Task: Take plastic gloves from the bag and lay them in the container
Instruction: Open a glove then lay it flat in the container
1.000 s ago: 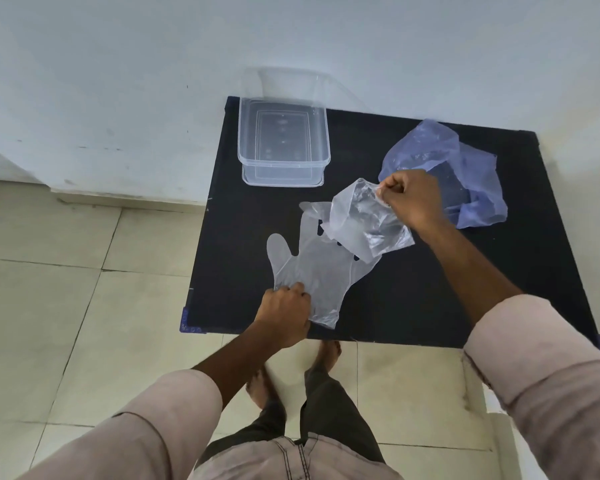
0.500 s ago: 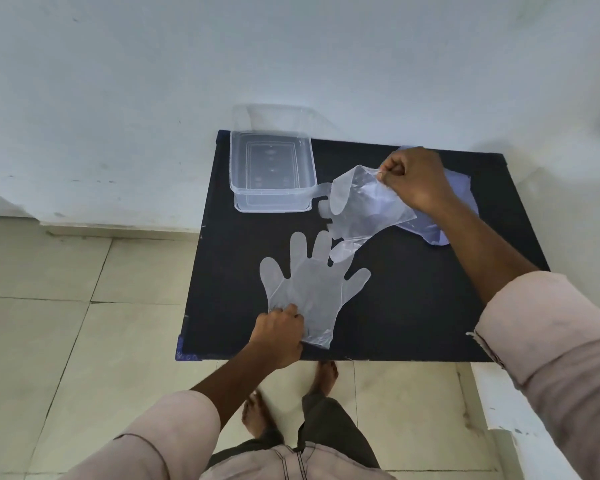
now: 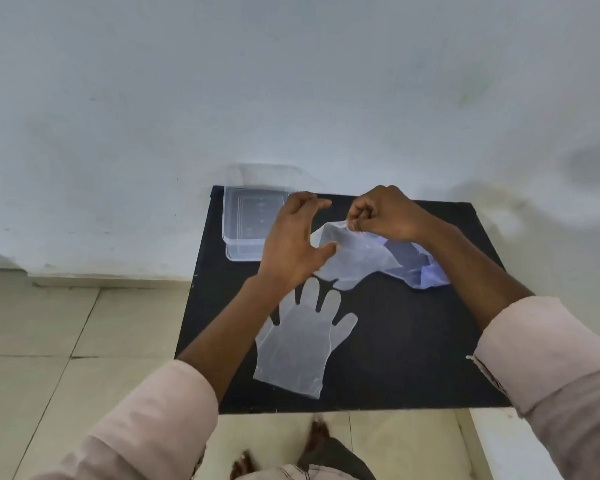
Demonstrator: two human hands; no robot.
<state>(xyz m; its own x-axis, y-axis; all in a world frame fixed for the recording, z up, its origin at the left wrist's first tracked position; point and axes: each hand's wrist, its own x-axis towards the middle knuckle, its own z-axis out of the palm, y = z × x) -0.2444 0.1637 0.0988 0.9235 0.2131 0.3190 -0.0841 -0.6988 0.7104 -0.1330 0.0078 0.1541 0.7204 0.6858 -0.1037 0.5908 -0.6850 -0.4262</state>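
1. Pale wall and tiled floor framed a black counter (image 3: 413, 358).
2. On it lay a clear container (image 3: 245, 216), empty, and a bluish bag (image 3: 420, 268).
3. One glove (image 3: 302, 344) lay flat, fingers toward the wall.
4. Right hand (image 3: 381, 213) pinched a second glove (image 3: 354, 258); left hand (image 3: 291, 240) hovered, released.
5. Thin film could cling and slip.

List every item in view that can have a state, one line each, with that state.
Container: open, empty, at the table's far left corner.
Flat glove: spread flat on the table, fingers pointing away from the person, untouched.
Held glove: lifted, pinched at one edge, hanging crumpled.
Bag: crumpled on the table.
Left hand: open, reaching toward the held glove.
Right hand: closed, pinching the held glove.
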